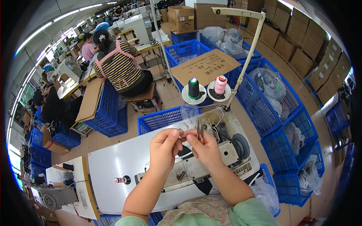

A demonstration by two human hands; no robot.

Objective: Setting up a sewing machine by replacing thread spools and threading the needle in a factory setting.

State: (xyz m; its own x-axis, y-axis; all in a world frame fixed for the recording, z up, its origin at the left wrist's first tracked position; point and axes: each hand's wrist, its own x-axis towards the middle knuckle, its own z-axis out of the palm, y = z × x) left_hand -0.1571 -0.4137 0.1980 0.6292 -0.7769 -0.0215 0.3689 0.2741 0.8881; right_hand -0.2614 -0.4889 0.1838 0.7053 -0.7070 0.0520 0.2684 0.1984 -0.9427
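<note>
My left hand (164,145) and my right hand (203,148) meet fingertip to fingertip above the sewing machine (222,155). Thumb and forefinger of the left are pinched on something too small to make out. Dark thread snips (201,132) are tucked in my right hand, blades pointing up and away, while its thumb and forefinger also pinch close to the left fingertips. A thin thread (184,162) hangs below the hands. Beyond them, a dark green thread cone (194,89) and a pink thread cone (220,85) stand on round white holders.
The white table (113,160) carries a small thread spool (120,180) at left. A pale thread-stand pole (247,60) rises at right. Blue crates (273,120) with plastic bags line the right side; another crate (158,119) sits behind the table. A person in stripes (117,64) sits far left.
</note>
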